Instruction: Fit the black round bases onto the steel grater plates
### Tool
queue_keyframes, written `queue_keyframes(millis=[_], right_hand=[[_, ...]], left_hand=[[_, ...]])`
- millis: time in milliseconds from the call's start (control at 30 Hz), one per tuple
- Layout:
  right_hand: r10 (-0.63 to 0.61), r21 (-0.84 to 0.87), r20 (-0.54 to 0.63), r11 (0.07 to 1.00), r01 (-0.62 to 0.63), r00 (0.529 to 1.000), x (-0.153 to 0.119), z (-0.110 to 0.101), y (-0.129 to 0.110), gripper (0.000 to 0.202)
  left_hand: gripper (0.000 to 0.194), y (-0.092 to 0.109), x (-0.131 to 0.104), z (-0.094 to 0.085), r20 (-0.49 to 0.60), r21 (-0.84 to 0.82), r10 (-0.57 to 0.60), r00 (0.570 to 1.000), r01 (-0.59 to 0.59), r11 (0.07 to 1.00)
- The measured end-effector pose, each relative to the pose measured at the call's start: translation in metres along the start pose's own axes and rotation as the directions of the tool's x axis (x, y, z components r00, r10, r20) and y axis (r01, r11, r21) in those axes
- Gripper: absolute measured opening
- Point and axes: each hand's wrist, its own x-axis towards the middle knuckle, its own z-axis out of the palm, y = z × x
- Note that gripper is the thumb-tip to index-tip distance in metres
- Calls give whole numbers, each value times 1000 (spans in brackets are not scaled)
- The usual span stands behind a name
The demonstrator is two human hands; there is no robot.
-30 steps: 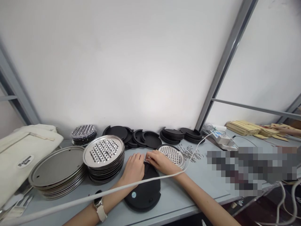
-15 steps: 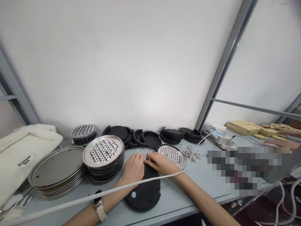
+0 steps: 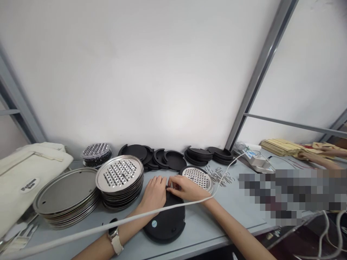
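A black round base [image 3: 166, 225] with a small pale blue sticker lies in front of me near the table's edge. My left hand [image 3: 154, 193] rests at its far left rim, with its fingers bent over and closed on it. At the far rim, beside those fingers, my right hand [image 3: 185, 187] has its thumb and fingertips pinched together. Whatever sits in that pinch is hidden. Just beyond my right hand is a round metal grater plate [image 3: 195, 176] on a black base, next to a scatter of metal wire hooks [image 3: 219, 175].
Stacked grater discs [image 3: 119, 175] and plain round metal plates [image 3: 66, 191] stand at the left, beside a cream bag [image 3: 24, 177]. Black round bases [image 3: 175, 159] line the wall. A white cable [image 3: 130, 218] crosses in front. At right, a co-worker's hand [image 3: 311, 157] is near wooden pieces [image 3: 279, 147].
My right hand's fingers have curled slightly more at the far rim. My left hand and the black base hold still. The co-worker's hand has moved toward the wooden pieces.
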Motion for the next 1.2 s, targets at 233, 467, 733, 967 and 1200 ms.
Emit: queue_keyframes(millis=[233, 467, 733, 967, 1200], right_hand=[[23, 45, -68, 999, -20, 997, 4, 8, 5, 15], [-16, 72, -125, 997, 25, 992, 3, 5, 7, 12], [31, 158, -161, 987, -6, 986, 2, -1, 4, 13], [52, 339, -166, 941, 8, 985, 1, -6, 2, 16], [69, 353, -157, 935, -9, 985, 2, -9, 4, 21]], left_hand=[[24, 2, 0, -1, -5, -4, 0, 1000, 0, 1000], [21, 1, -1, -2, -64, -88, 88, 994, -93, 992], [19, 1, 0, -3, -157, -78, 148, 976, -161, 984], [21, -4, 0, 0, -186, -97, 153, 971, -173, 980], [13, 1, -1, -8, -232, -131, 136, 963, -169, 977]])
